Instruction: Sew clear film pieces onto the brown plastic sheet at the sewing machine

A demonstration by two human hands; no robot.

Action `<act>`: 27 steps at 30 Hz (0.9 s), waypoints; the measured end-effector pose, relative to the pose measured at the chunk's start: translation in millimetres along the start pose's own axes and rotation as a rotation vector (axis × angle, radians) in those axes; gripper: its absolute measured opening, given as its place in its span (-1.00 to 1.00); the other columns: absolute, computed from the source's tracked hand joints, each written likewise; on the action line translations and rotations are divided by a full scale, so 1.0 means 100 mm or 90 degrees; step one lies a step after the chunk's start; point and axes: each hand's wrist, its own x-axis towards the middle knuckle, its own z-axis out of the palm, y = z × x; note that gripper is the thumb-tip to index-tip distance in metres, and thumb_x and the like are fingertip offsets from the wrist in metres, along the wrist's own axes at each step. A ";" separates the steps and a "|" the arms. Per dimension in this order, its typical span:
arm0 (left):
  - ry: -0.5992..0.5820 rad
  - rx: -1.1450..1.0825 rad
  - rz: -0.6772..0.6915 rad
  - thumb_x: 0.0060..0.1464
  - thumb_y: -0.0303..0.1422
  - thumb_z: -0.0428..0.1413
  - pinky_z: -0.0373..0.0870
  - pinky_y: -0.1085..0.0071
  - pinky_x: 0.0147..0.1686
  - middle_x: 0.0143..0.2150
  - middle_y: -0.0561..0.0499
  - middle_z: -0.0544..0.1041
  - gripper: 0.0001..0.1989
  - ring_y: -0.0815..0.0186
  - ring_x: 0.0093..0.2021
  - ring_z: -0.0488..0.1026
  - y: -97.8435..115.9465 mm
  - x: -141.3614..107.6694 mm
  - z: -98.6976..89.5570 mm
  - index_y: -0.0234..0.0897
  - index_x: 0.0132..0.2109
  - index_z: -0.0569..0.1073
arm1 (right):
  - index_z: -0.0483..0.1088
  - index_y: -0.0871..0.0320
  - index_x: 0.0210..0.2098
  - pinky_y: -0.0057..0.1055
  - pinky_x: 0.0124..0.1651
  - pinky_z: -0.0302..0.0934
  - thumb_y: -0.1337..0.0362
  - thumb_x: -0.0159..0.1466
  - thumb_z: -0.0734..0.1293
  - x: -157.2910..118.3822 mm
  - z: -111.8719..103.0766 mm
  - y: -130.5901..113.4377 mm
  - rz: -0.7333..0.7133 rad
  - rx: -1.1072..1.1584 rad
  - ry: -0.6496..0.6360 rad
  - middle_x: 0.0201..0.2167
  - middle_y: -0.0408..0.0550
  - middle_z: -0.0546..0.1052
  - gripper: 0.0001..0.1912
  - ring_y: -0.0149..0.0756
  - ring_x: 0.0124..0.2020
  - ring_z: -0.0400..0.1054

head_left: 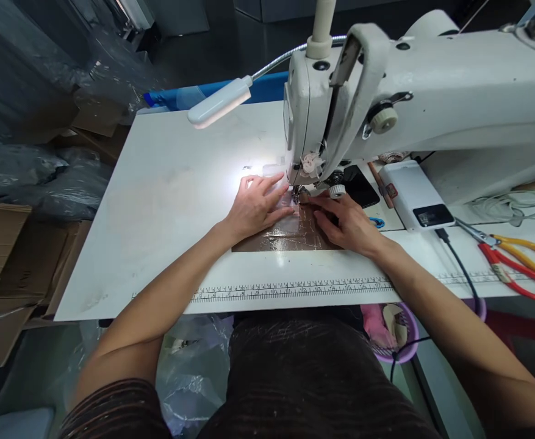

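Observation:
A shiny brown piece of material (290, 241) lies under the needle of a white sewing machine (310, 110), with a whitish translucent strip (290, 224) on top. My left hand (262, 204) rests on the piece left of the presser foot (296, 194), fingers stretched out and spread. On the other side my right hand (343, 219) lies over the piece, its index finger reaching close to the presser foot. The thumb is apart from the fingers, which look extended and press down on the material. Part of the piece is hidden beneath both hands.
A lamp (221, 102) lights the white table (180, 171). Right of the hands are a phone (361, 186), a white power bank (416, 195) with a cable, and red and orange scissors (518, 265). A ruler scale (290, 291) runs along the front edge. Cardboard boxes (20, 262) stand at left.

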 end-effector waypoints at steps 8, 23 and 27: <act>-0.092 -0.063 0.087 0.38 -0.27 0.01 0.42 0.23 -0.12 -0.03 -0.09 0.61 -0.75 0.21 -0.11 0.55 -0.01 0.02 -0.38 -0.25 -0.02 0.55 | 0.55 0.24 0.01 -0.20 -0.08 0.39 0.31 0.36 0.19 0.11 -0.23 0.05 -0.040 0.012 -0.057 -0.16 0.13 0.56 -0.63 -0.14 -0.19 0.44; 0.015 -0.264 0.156 0.21 -0.32 0.19 0.48 0.25 -0.23 -0.17 -0.02 0.67 -0.89 0.30 -0.25 0.58 0.05 -0.15 -0.15 -0.20 -0.16 0.59 | 0.50 0.12 0.12 -0.23 -0.08 0.34 0.36 0.32 0.20 0.09 0.04 0.06 -0.054 0.040 -0.113 -0.08 0.11 0.47 -0.56 -0.14 -0.11 0.40; -0.015 -0.277 0.141 0.25 -0.33 0.16 0.49 0.26 -0.21 -0.18 -0.03 0.66 -0.89 0.30 -0.22 0.59 0.08 -0.16 -0.09 -0.20 -0.18 0.59 | 0.54 0.06 0.10 -0.19 -0.02 0.35 0.41 0.27 0.24 0.05 0.06 0.11 -0.081 0.031 -0.124 -0.06 0.11 0.43 -0.54 -0.11 -0.07 0.37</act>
